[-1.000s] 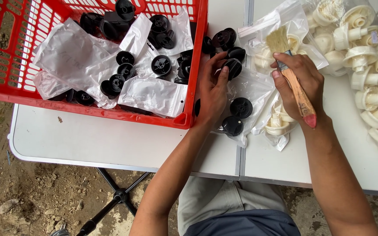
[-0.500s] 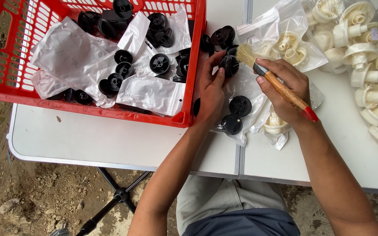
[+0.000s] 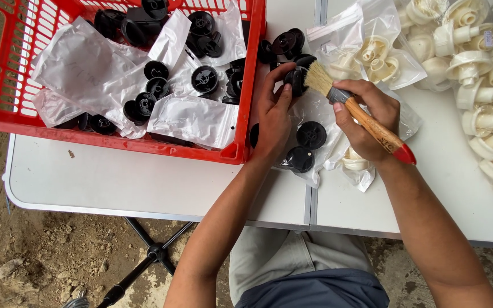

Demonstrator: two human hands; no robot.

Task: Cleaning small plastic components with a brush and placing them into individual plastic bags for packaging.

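My right hand (image 3: 367,117) grips a paintbrush (image 3: 354,105) with a wooden handle and red tip; its pale bristles rest on a black round plastic part (image 3: 298,80). My left hand (image 3: 274,114) holds that black part from the left, fingers closed around it. More black round parts (image 3: 311,134) lie loose on a clear plastic bag (image 3: 320,162) just below both hands.
A red slotted crate (image 3: 241,149) at the left holds black parts and silvery bags. Clear bags of cream plastic parts (image 3: 375,57) and loose cream parts (image 3: 486,108) fill the right side. The white folding table (image 3: 121,185) stands on bare dirt ground (image 3: 41,262).
The brush has swung down from upright; its bristles moved left onto the black part in my left hand. My left hand has stayed in place.
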